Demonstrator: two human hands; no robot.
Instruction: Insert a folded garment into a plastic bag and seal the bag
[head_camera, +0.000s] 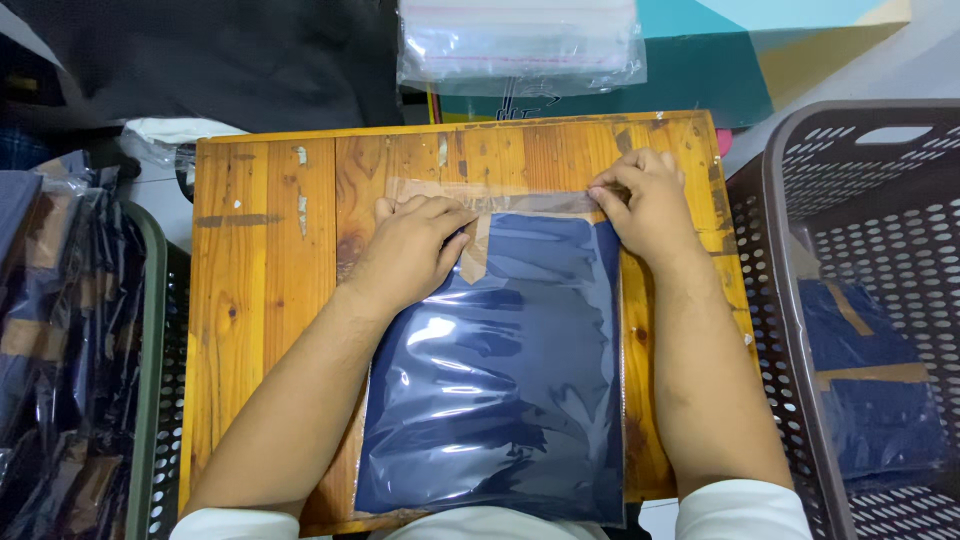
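Right, wooden board (270, 330) is the ref pt. Navy garment in clear bag (500, 380) lies on it, centre-right. Left hand (410, 250) presses flat on bag's upper part, fingers spread. Right hand (645, 205) pinches bag's top flap at far right corner. Beyond board's far edge: stack of clear bags (520, 45). Right of board: brown basket (790, 300).

The clear plastic bag (495, 370) in the middle of the frame is glossy and crinkled, with white glare over the dark blue matt cloth (540, 300) inside it. Under it the wooden board (265, 300) is varnished orange-brown, grainy, scuffed and flecked with tape scraps. At right the brown basket (800, 300) is matt perforated plastic; at top centre lies a stack of clear shiny bags (520, 45).
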